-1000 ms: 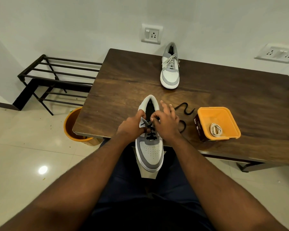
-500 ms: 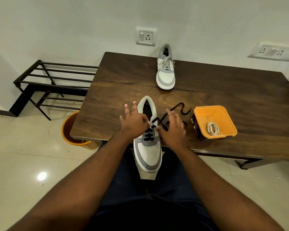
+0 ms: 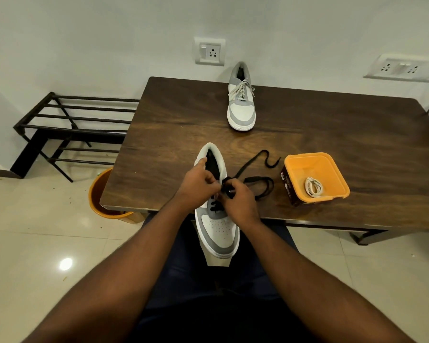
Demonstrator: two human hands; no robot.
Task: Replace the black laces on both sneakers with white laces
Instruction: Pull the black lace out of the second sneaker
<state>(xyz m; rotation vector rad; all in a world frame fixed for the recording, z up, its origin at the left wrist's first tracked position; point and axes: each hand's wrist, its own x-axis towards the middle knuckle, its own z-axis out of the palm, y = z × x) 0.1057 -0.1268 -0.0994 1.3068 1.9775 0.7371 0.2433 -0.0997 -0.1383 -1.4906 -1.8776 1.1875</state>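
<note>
Table (image 3: 332, 134) of dark wood lies under and beyond the hands; well beyond them stands a second sneaker (image 3: 241, 105) with pale laces, and to the right of the right hand is an orange tub (image 3: 292, 167) with a coiled white lace (image 3: 313, 186) inside. A loose black lace (image 3: 254, 164) trails on the wood between the right hand and the tub. The near sneaker (image 3: 218, 229) rests partly over the table edge, toe toward the person. The left hand (image 3: 197, 185) and the right hand (image 3: 238, 201) meet above its tongue, both with curled fingers pinching the black lace; their knuckles hide the upper eyelets.
</note>
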